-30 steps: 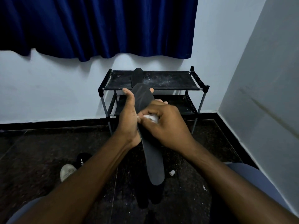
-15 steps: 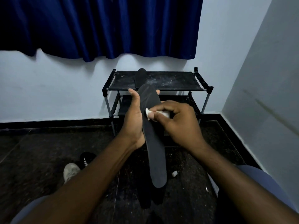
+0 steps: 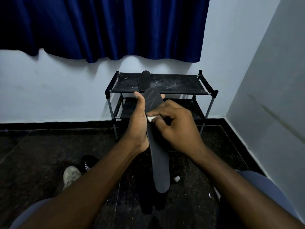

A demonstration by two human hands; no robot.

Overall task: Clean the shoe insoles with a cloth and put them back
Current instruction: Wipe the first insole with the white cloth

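1. left hand (image 3: 137, 119) grips the insole (image 3: 159, 162) before the rack (image 3: 178, 83); right hand (image 3: 178, 128) pinches the cloth (image 3: 149, 119) on it; wiping under way, i judge.
2. other insole (image 3: 144, 80) lies on the rack; neither is back in a shoe (image 3: 71, 176).

— What hangs up top?
— A dark blue curtain (image 3: 102, 27), pleated; its wavy hem ends partway down a pale wall (image 3: 49, 90); a second pale wall (image 3: 272, 96) closes the corner on the right.
— And below the hem?
— A black two-tier rack (image 3: 178, 83) stands against the back wall on thin grey legs; its top shelf is dusted with pale specks; the lower shelf (image 3: 196, 111) lies in shadow.
— The ground?
— A dark speckled floor (image 3: 49, 154), edged by black skirting (image 3: 57, 123) along both walls; a small white scrap (image 3: 177, 179) lies on it, well in front of the rack.
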